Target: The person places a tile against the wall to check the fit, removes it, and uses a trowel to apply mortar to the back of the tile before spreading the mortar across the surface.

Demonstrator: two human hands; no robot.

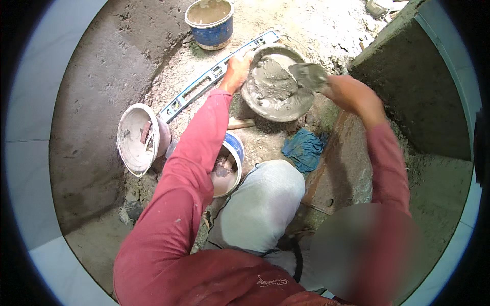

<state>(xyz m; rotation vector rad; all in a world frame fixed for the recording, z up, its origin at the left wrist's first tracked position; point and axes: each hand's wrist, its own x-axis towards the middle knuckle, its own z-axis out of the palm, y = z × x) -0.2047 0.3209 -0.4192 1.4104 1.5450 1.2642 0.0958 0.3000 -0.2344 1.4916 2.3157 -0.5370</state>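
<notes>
A round grey basin [251, 100] stands on the rough ground ahead of me, with wet grey mortar [271, 80] heaped inside. My left hand [237, 74] grips its left rim, with the fingertips partly hidden. In my right hand [352, 95] is a trowel [310, 76], its mortar-coated blade over the basin's right side. The right fingers are closed round the handle, which they mostly hide. Just beyond my left hand, a blue and white spirit level [178, 103] lies slantwise on the ground.
A blue-banded bucket [212, 35] stands at the far side. At left, a tilted pale bucket [133, 155] holds small items; another bucket [239, 148] is beside my knee [265, 204]. A blue cloth [303, 149] lies right of it. Mortared walls [102, 102] rise left and right [423, 92].
</notes>
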